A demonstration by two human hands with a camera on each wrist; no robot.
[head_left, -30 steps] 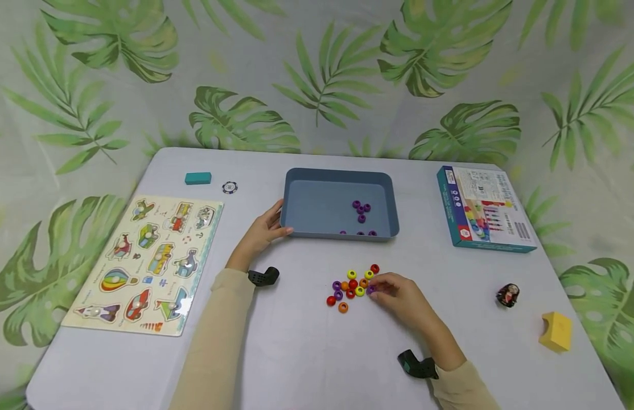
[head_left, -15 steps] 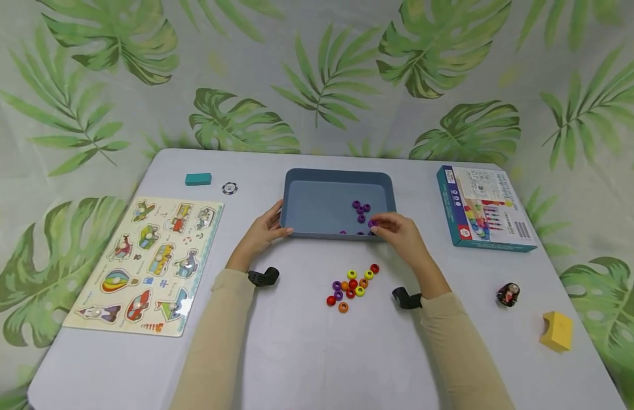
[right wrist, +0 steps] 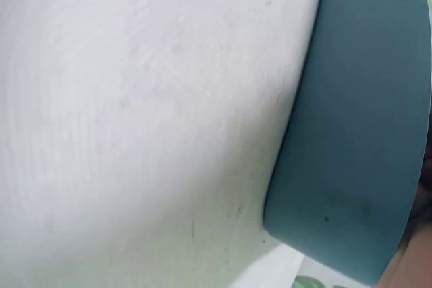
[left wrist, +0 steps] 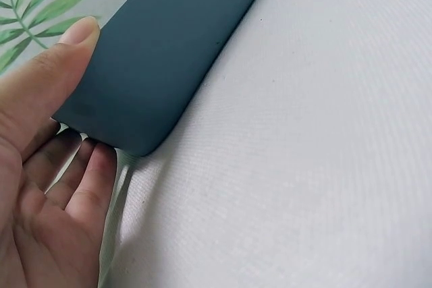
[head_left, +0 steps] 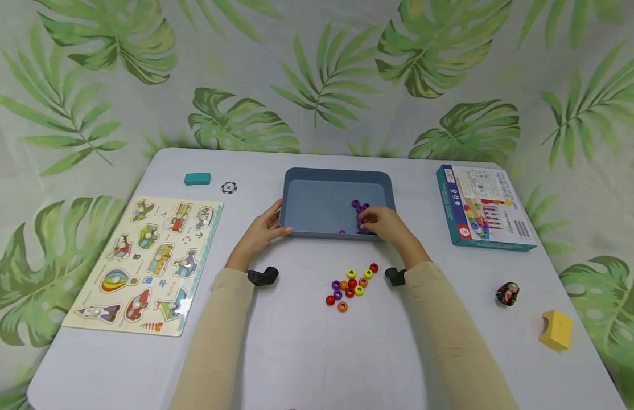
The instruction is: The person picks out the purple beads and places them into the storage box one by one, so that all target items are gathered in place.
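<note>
A blue-grey tray (head_left: 317, 208) lies near the back of the table. My left hand (head_left: 259, 234) holds its front left corner; in the left wrist view the thumb (left wrist: 74, 38) presses one side and the fingers curl behind the corner. Over the tray's front right part, my right hand (head_left: 387, 224) has its fingertips together at a purple bead (head_left: 360, 223), largely covered by the fingers. Several more purple beads (head_left: 355, 203) lie around it in the tray. In the right wrist view the tray wall (right wrist: 344, 126) hides most of this hand.
In front of the tray lies a cluster of red, yellow, orange and purple beads (head_left: 352, 283). A picture puzzle board (head_left: 148, 265), teal block (head_left: 197, 179) and chip (head_left: 229, 188) are left. A toy box (head_left: 486, 208), small figure (head_left: 507, 294) and yellow block (head_left: 556, 330) are right.
My right hand has carried a purple bead from the cluster on the table up into the tray, then shifted left among the beads there. My left hand stays at the tray corner.
</note>
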